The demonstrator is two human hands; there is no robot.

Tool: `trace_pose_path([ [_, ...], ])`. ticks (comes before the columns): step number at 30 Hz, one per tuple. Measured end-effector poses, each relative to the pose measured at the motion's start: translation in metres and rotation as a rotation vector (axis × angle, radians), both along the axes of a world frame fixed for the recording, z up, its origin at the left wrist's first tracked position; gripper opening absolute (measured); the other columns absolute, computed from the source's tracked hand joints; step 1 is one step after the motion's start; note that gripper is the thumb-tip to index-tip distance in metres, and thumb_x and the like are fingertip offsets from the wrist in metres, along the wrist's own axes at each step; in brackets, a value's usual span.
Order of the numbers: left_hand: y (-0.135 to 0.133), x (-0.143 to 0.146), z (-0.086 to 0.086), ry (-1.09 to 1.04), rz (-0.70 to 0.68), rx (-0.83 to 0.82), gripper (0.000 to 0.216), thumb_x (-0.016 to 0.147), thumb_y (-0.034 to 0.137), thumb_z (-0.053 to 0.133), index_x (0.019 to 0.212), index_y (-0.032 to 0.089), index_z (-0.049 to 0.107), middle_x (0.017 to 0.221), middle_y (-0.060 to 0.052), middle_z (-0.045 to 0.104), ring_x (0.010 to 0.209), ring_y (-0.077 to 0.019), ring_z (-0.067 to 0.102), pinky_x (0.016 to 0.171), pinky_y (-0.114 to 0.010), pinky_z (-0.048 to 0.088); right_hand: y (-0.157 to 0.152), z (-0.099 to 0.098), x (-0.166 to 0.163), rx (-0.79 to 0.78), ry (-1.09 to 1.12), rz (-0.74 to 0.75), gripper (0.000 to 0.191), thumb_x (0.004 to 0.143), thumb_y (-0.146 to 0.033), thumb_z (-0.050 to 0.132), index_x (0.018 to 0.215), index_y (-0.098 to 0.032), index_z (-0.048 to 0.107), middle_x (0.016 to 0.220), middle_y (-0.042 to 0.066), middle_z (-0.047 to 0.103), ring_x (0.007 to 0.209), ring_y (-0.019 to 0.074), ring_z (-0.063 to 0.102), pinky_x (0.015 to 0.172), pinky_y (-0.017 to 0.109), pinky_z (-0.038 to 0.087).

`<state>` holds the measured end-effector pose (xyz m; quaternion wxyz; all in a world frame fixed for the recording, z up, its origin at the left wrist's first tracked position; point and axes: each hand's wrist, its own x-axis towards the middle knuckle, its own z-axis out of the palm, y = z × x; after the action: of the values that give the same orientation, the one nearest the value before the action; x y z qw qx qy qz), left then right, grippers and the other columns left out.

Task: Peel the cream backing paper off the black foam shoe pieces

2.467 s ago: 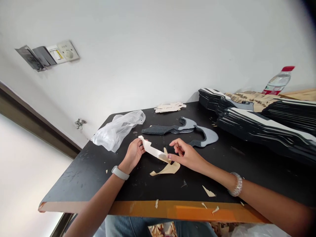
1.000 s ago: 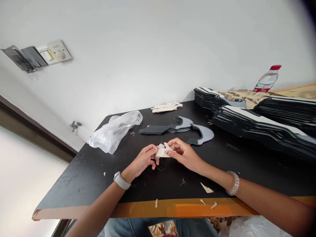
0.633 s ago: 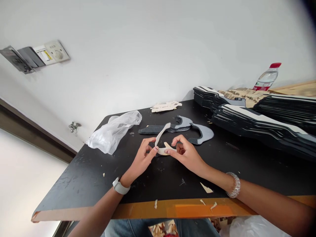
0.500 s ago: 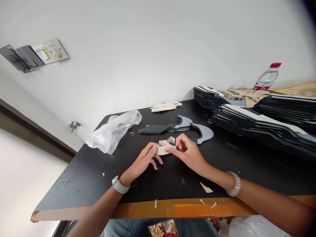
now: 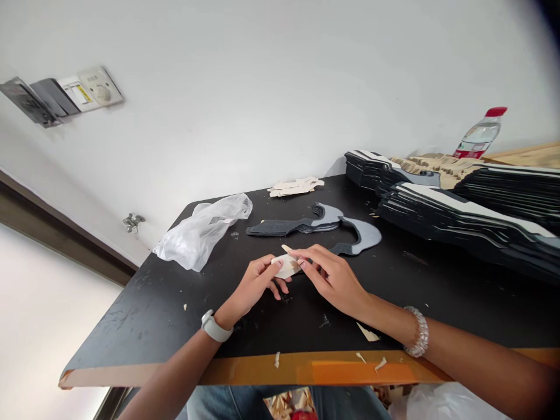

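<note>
Between my hands is a small whitish flat piece [image 5: 286,266], thin like card or film; its exact kind I cannot make out. My left hand [image 5: 256,283] pinches its left end, thumb on top, the other fingers curled below. At its right end, my right hand [image 5: 332,271] is closed with thumb and fingertips together. A narrow cream strip [image 5: 286,248] sticks up by the right fingertips. Just behind lie grey felt-like cut pieces [image 5: 284,227] with curved ends, stacked on the black table [image 5: 210,303].
A crumpled clear plastic bag [image 5: 196,233] lies at the left. Pale card pieces [image 5: 295,186] rest near the wall. Tall stacks of dark cut pieces [image 5: 437,216] and a red-capped bottle [image 5: 480,135] stand at the right. Paper scraps [image 5: 367,332] lie near the taped front edge.
My right hand has moved left over the piece, its fingers now closed near the left thumb. The raised, curled part of the piece no longer shows; the piece looks flatter.
</note>
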<state>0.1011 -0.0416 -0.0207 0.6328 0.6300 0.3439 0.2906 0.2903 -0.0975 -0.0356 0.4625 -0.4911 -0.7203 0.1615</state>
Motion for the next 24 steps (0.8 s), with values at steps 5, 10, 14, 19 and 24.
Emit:
trace_pose_path([
  [5,0.005,0.0,-0.003,0.017,0.123,0.021,0.039,0.081,0.05,0.061,0.082,0.012,0.057,0.072,-0.005,0.063,0.053,-0.0113,0.06,0.044,-0.019,0.048,-0.002,0.001,0.0,0.187,-0.097,-0.116,0.024,0.091,-0.028,0.051,0.11,-0.026,0.066,0.085,0.002,0.055,0.056,0.0089,0.048,0.055,0.024,0.044],
  [10,0.003,0.0,-0.007,0.004,0.045,-0.003,0.038,0.079,0.049,0.065,0.08,0.012,0.059,0.073,-0.005,0.063,0.056,-0.0118,0.061,0.048,-0.02,0.049,0.0,-0.001,-0.001,0.334,-0.489,-0.095,0.023,0.093,-0.026,0.049,0.103,-0.024,0.069,0.09,0.005,0.066,0.076,0.0142,0.06,0.06,0.025,0.043],
  [14,-0.002,0.003,-0.009,0.009,0.06,-0.026,0.041,0.079,0.052,0.064,0.076,0.011,0.059,0.068,-0.005,0.064,0.053,-0.0117,0.06,0.047,-0.021,0.049,0.003,0.001,0.001,0.364,-0.644,-0.053,0.024,0.094,-0.024,0.046,0.099,-0.023,0.069,0.088,0.005,0.071,0.078,0.0174,0.059,0.066,0.03,0.044],
  [19,-0.006,0.005,-0.009,0.025,0.03,-0.035,0.045,0.079,0.056,0.061,0.074,0.011,0.059,0.063,-0.005,0.064,0.049,-0.0119,0.06,0.046,-0.021,0.049,0.003,0.004,0.001,0.359,-0.623,-0.029,0.023,0.093,-0.024,0.046,0.089,-0.023,0.069,0.083,0.005,0.071,0.074,0.0175,0.058,0.064,0.031,0.042],
  [24,-0.006,0.004,-0.008,0.033,-0.03,0.0,0.043,0.081,0.054,0.061,0.075,0.012,0.06,0.065,-0.005,0.063,0.053,-0.013,0.062,0.047,-0.021,0.05,0.004,0.004,-0.002,0.288,-0.492,-0.05,0.019,0.089,-0.022,0.049,0.079,-0.023,0.065,0.076,0.004,0.069,0.072,0.0164,0.059,0.062,0.029,0.04],
])
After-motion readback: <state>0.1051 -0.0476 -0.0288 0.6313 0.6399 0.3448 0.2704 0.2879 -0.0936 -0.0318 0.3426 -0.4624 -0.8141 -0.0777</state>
